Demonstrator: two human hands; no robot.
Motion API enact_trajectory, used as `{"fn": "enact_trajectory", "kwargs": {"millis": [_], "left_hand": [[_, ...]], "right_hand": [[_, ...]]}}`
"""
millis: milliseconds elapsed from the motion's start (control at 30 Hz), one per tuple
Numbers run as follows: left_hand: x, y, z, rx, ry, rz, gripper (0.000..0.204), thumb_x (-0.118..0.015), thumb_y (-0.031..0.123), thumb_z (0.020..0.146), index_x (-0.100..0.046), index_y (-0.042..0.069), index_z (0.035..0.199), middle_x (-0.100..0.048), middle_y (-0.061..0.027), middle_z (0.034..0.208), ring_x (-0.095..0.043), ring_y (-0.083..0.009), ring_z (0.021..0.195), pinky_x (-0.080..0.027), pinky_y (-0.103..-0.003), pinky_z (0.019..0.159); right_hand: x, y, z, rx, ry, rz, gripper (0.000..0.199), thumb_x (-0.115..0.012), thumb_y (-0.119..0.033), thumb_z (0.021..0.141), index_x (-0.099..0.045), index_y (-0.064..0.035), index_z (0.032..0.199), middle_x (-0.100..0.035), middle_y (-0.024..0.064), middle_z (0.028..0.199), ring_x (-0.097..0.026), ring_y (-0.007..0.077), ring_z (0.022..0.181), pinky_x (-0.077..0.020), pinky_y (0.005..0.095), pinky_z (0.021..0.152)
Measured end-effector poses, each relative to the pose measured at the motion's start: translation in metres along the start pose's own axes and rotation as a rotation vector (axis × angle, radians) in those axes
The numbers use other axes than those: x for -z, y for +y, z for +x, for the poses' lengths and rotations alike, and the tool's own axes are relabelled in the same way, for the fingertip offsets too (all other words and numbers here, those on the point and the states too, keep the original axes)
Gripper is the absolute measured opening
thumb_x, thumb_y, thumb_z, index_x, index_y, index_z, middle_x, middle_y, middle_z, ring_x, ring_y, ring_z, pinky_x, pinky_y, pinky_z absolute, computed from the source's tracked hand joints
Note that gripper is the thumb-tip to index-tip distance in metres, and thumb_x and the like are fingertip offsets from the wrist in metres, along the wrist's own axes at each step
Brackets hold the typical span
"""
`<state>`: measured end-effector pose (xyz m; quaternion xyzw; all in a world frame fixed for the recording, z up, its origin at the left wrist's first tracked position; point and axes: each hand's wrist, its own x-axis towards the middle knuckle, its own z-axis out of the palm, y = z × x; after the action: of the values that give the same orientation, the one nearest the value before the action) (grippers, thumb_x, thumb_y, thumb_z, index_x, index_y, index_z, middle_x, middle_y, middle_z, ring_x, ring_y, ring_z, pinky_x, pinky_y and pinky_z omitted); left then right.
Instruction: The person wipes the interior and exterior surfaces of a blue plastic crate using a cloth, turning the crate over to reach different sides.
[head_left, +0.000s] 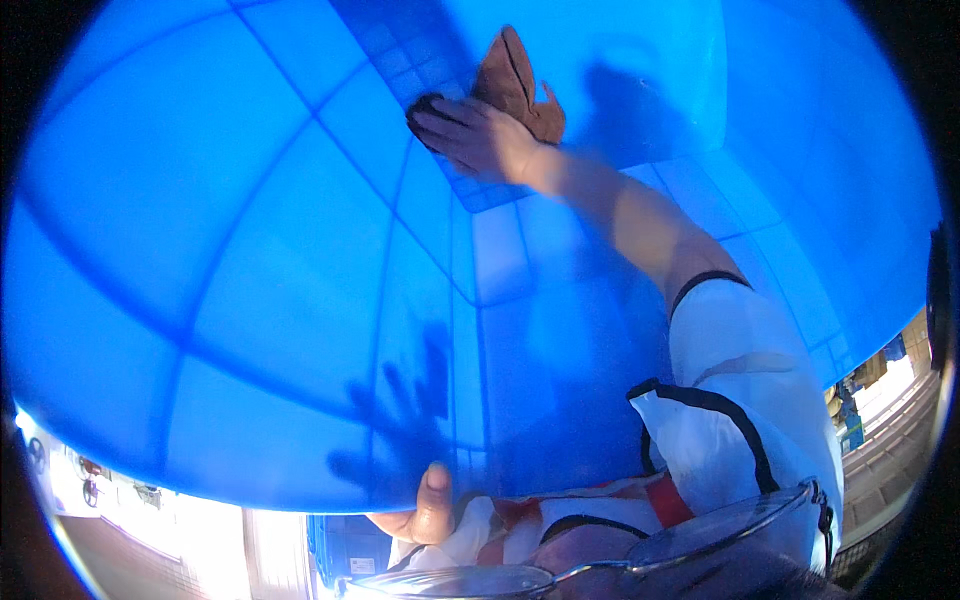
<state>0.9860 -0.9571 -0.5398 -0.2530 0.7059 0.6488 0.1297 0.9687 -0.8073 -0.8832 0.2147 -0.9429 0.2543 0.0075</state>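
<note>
A large blue plastic bin [270, 240] fills most of the head view, its inner walls marked with a grid of ribs. Deep inside, my right hand [475, 138] presses a brown cloth [512, 85] against the inner surface. The fingers lie over part of the cloth, and a folded corner sticks up beyond them. At the near rim, my left hand [428, 510] grips the bin wall with the thumb on the inner side. Its other fingers are behind the wall and show through only as a spread, dark shadow.
The bin's curved rim passes close below my right arm and by my left thumb. Outside it, another blue container [350, 545] stands at the lower left. A paved floor [900, 430] and some blurred goods [855, 400] lie beyond the right side.
</note>
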Motion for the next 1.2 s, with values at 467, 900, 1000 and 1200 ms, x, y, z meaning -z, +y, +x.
{"fn": "enact_trajectory", "kwargs": {"millis": [467,900,1000,1200], "left_hand": [[-0.011,-0.022,0.004,0.004,0.122,0.303,0.07,-0.066,0.002,0.072,-0.03,-0.004,0.132,-0.047,-0.018,0.122,-0.047,-0.0275,0.111,-0.033,-0.039,0.097],[-0.003,-0.05,-0.019,0.019,0.114,0.339,0.065,-0.067,0.001,0.071,-0.034,-0.004,0.128,-0.047,-0.0184,0.12,-0.047,-0.0282,0.111,-0.034,-0.041,0.097],[-0.012,-0.044,-0.009,0.003,0.098,0.345,0.072,-0.068,0.004,0.07,-0.032,-0.003,0.132,-0.045,-0.0193,0.124,-0.046,-0.0308,0.111,-0.033,-0.042,0.099],[0.008,-0.061,-0.003,-0.006,0.136,0.28,0.071,-0.067,0.002,0.071,-0.031,0.0,0.132,-0.045,-0.0182,0.125,-0.045,-0.0297,0.112,-0.033,-0.044,0.098]], "right_hand": [[0.072,0.064,-0.136,-0.514,-0.151,0.479,0.034,-0.056,-0.005,0.074,-0.057,-0.0101,0.108,-0.051,0.0125,0.116,-0.054,0.0328,0.101,-0.0468,0.0382,0.085],[-0.006,-0.041,-0.115,-0.434,-0.828,0.314,0.02,-0.056,-0.015,0.075,-0.067,-0.0039,0.087,-0.065,0.0158,0.091,-0.063,0.0311,0.085,-0.0508,0.0403,0.071],[-0.036,-0.051,-0.072,-0.531,-0.979,0.28,0.019,-0.057,-0.015,0.074,-0.069,-0.0054,0.086,-0.066,0.0174,0.092,-0.065,0.031,0.082,-0.0522,0.0404,0.065],[0.045,0.02,-0.066,-0.711,-0.143,0.687,0.03,-0.055,-0.012,0.079,-0.06,-0.0088,0.108,-0.059,0.0122,0.101,-0.059,0.0286,0.09,-0.0486,0.0371,0.077]]}}
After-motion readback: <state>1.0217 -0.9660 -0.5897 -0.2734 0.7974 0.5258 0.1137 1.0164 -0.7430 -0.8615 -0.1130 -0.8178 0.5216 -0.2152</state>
